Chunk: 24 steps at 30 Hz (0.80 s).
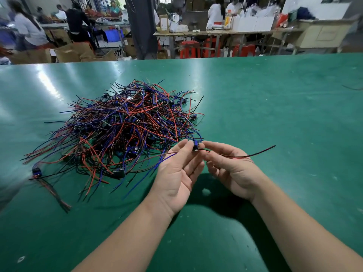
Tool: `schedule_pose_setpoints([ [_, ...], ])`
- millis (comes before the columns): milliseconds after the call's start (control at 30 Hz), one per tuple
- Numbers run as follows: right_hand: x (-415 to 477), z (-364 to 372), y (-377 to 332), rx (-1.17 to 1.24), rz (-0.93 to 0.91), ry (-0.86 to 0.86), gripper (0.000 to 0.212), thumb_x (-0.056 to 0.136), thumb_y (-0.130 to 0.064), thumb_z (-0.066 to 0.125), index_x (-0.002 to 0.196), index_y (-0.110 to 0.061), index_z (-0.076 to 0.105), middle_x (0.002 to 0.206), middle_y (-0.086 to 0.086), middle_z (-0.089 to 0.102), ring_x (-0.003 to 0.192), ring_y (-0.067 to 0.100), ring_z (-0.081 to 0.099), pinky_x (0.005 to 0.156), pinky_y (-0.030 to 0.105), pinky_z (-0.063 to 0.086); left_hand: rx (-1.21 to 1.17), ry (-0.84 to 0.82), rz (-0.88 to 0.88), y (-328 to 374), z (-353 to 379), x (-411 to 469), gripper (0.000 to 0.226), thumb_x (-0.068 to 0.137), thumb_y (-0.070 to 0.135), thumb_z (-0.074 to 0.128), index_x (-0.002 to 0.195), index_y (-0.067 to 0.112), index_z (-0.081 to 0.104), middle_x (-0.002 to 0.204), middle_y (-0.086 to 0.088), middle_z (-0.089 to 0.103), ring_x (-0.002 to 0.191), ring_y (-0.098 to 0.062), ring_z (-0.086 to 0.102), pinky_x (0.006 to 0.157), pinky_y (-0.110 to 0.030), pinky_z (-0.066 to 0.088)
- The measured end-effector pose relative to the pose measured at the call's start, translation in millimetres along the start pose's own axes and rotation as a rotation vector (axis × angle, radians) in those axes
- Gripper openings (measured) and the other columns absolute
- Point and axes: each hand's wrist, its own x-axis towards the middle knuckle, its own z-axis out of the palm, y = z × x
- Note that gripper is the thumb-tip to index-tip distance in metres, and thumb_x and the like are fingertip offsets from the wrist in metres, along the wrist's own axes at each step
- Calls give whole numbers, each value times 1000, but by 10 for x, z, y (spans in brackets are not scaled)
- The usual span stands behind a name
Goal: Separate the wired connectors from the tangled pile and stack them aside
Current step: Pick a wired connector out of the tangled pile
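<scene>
A tangled pile (125,128) of red, blue and black wires with small blue connectors lies on the green table, left of centre. Just right of its near edge, my left hand (176,173) and my right hand (233,169) pinch one small blue connector (195,144) between their fingertips, raised slightly above the table. Its red and black wires (255,154) trail to the right past my right hand; blue wires run left under my left hand. A separate connector (36,171) with red and black wires lies at the near left of the pile.
The green table (275,114) stretches wide to the right and front of the pile. A stray wire (351,87) lies at the far right edge. Beyond the table are workbenches, red stools, cardboard boxes and several people.
</scene>
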Motion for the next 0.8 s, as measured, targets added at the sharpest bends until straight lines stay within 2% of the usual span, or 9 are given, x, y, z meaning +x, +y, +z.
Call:
schedule_pose_setpoints([
  [133, 54, 34, 29, 143, -29, 205, 6, 58, -11, 71, 62, -13, 75, 63, 2, 68, 47, 5, 55, 44, 11, 41, 326, -23, 102, -82, 6, -17, 35, 68, 26, 71, 100, 21, 60, 82, 1, 74, 64, -9, 69, 55, -18, 52],
  [200, 71, -13, -7, 175, -20, 283, 6, 60, -10, 69, 56, -14, 72, 57, 1, 63, 44, 5, 53, 43, 11, 41, 521, -69, 122, -99, -19, -26, 33, 75, 12, 73, 105, 16, 60, 84, 1, 75, 61, -10, 69, 52, -18, 51],
  [267, 79, -72, -70, 214, -20, 341, 6, 58, -9, 69, 56, -14, 70, 56, 0, 61, 44, 5, 54, 45, 13, 42, 637, -161, 88, -87, -44, -50, 32, 82, -3, 67, 104, 19, 60, 87, 4, 75, 61, -11, 68, 52, -20, 52],
  [367, 79, -142, -140, 222, -40, 352, 12, 57, -8, 69, 69, -11, 68, 56, 0, 60, 45, 6, 54, 46, 14, 43, 762, -219, -39, -63, -64, -73, 22, 92, 2, 57, 101, 19, 67, 89, 3, 74, 66, -12, 69, 53, -24, 53],
  [433, 74, -187, -163, 154, -38, 331, 15, 59, -7, 69, 74, -8, 67, 56, 0, 61, 45, 6, 56, 48, 14, 47, 775, -135, -96, -48, -37, -68, 14, 97, 19, 52, 98, 17, 66, 89, -3, 73, 64, -14, 70, 48, -26, 53],
  [533, 49, -198, -156, -15, 25, 272, 5, 58, -8, 71, 64, -9, 71, 57, -1, 62, 45, 5, 56, 48, 15, 48, 706, -46, -113, -57, -36, -27, 31, 93, 37, 54, 92, 8, 65, 81, -10, 71, 59, -18, 69, 43, -24, 52],
  [667, 34, -150, -79, -148, 93, 216, 13, 62, -13, 72, 70, -7, 64, 55, 3, 60, 44, 7, 55, 45, 15, 47, 775, -97, -59, -133, -66, -43, 10, 85, 17, 69, 79, 10, 69, 74, -11, 68, 62, -19, 63, 48, -21, 52],
  [800, 60, -217, -189, -82, -46, 413, 9, 74, -6, 70, 71, -5, 61, 51, 2, 61, 42, 5, 54, 42, 13, 43, 807, -185, -180, -88, -77, -54, 12, 83, 13, 70, 73, 9, 68, 70, -7, 70, 54, -13, 61, 49, -21, 53],
])
